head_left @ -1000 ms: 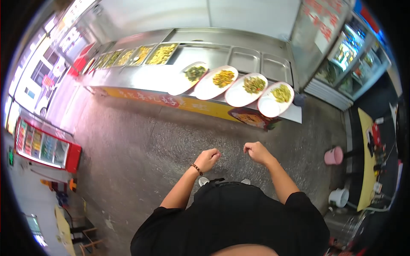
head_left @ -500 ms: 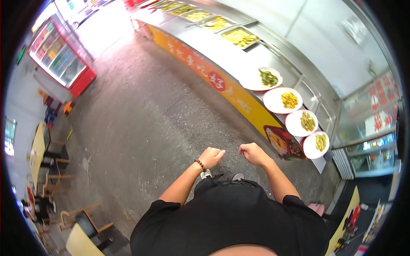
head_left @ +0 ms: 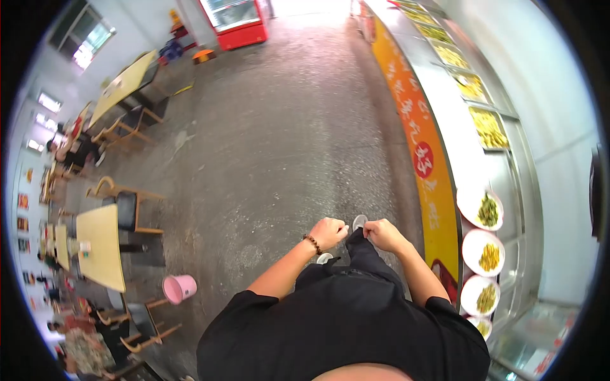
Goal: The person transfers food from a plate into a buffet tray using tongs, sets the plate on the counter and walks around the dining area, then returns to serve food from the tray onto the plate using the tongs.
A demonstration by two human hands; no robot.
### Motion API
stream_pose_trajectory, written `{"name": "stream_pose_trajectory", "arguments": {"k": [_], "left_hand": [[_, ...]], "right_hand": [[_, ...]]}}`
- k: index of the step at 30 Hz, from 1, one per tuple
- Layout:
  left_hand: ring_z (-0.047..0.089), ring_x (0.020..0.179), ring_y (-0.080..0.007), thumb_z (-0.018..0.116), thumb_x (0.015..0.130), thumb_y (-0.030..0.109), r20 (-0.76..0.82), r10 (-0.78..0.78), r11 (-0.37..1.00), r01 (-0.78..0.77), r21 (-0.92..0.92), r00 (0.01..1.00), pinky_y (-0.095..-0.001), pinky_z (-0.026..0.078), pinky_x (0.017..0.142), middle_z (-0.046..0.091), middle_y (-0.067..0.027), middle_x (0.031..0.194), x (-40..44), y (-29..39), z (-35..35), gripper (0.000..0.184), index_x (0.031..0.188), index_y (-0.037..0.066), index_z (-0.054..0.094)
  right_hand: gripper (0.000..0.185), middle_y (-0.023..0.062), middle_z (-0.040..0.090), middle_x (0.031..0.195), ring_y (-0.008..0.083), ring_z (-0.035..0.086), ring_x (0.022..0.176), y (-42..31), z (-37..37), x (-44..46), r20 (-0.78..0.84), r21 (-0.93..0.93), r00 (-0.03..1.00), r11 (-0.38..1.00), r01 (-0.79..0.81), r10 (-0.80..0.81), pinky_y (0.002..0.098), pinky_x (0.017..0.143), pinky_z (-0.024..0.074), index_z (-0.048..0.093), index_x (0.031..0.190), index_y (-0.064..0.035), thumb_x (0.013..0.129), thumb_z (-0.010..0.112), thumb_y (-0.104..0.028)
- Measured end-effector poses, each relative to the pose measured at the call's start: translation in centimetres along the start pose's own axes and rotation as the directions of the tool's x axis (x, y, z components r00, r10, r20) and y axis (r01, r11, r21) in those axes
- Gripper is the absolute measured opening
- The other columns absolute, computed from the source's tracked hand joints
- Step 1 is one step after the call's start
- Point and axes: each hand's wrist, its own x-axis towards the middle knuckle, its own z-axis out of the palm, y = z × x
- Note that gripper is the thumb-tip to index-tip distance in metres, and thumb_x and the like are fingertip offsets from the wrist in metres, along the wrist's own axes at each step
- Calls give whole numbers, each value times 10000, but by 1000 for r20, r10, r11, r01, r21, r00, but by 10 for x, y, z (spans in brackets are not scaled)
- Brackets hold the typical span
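Head view: left hand (head_left: 328,233) and right hand (head_left: 386,235) are loosely closed, nothing visible in them; four plates of food (head_left: 471,251) sit rightward, nearer the right hand, rowed along the front edge of the serving counter (head_left: 443,111), toward its near end.

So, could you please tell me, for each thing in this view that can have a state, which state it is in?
Left hand: fingers curled, no object visible
Right hand: fingers curled, no object visible
Four plates: each with food
Nearest food tray: uncovered, food inside
Pink bucket: on floor, contents unclear
Red fridge: partly out of view, door unclear
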Motion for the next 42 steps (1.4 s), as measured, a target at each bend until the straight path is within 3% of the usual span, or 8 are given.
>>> {"name": "stream_pose_trajectory", "arguments": {"k": [5, 11, 20, 30, 32, 34, 39, 42], "left_hand": [[589, 655, -385, 563, 905, 298, -159, -135, 985, 150, 87, 978, -459, 448, 617, 587, -214, 676, 32, 14, -23, 364, 719, -14, 592], [589, 661, -390, 544, 900, 287, -150, -128, 978, 149, 145, 980, -468, 451, 624, 591, -218, 689, 91, 46, -37, 353, 728, -18, 589], [605, 725, -394, 515, 906, 276, -59, -105, 968, 116, 224, 993, -468, 467, 679, 613, -211, 731, 162, 70, -31, 342, 752, -19, 594], [629, 731, -375, 503, 905, 247, -102, -103, 994, 106, 28, 989, -443, 479, 677, 633, -211, 749, 217, 23, -63, 314, 754, -9, 605], [633, 725, -367, 505, 910, 251, -116, -61, 998, 64, 26, 991, -433, 482, 669, 636, -201, 735, 231, 10, -73, 322, 748, -5, 611], [631, 711, -369, 509, 910, 255, -106, -68, 998, 69, 4, 992, -428, 480, 658, 638, -195, 726, 247, -3, -89, 323, 746, -3, 613], [471, 524, -339, 511, 948, 352, -91, -70, 996, 65, -53, 993, -433, 407, 558, 502, -224, 606, 272, -18, -144, 475, 672, -35, 539], [577, 636, -404, 515, 945, 367, -40, -96, 995, 96, -3, 995, -470, 438, 607, 573, -238, 667, 284, -35, -175, 465, 687, -11, 592]], "right_hand": [[107, 175, 636, 700, 363, 639, 698, 29, -31, 60, 99, 29, 976, 981, 192, -194, 419, 634, 493, 628, 750, -24, 741, 521, -16], [99, 167, 629, 674, 353, 637, 665, 60, -101, 93, 86, 65, 953, 956, 284, -289, 410, 626, 495, 609, 736, -13, 734, 510, -6], [107, 160, 618, 670, 306, 623, 634, 116, -143, 105, -27, 159, 977, 964, 214, -212, 389, 612, 484, 601, 753, -13, 748, 497, 11], [147, 167, 657, 735, 340, 661, 725, 116, -179, 165, -31, 177, 996, 980, 92, -87, 407, 670, 514, 649, 823, -15, 768, 513, -2], [143, 162, 657, 728, 338, 662, 723, 115, -183, 184, -15, 124, 999, 991, 45, -43, 404, 670, 515, 646, 821, -8, 766, 514, -1], [152, 119, 655, 696, 239, 667, 680, 109, -188, 206, -24, 55, 992, 991, 123, -122, 347, 636, 513, 638, 803, 3, 777, 489, 19], [130, 143, 668, 773, 334, 661, 763, 85, -194, 275, 54, 13, 990, 992, 128, -128, 406, 697, 519, 644, 813, -9, 767, 522, -2], [111, 144, 655, 794, 317, 656, 776, 66, -195, 314, 0, -107, 958, 953, 284, -285, 389, 703, 516, 635, 836, 5, 794, 535, -16]]}}
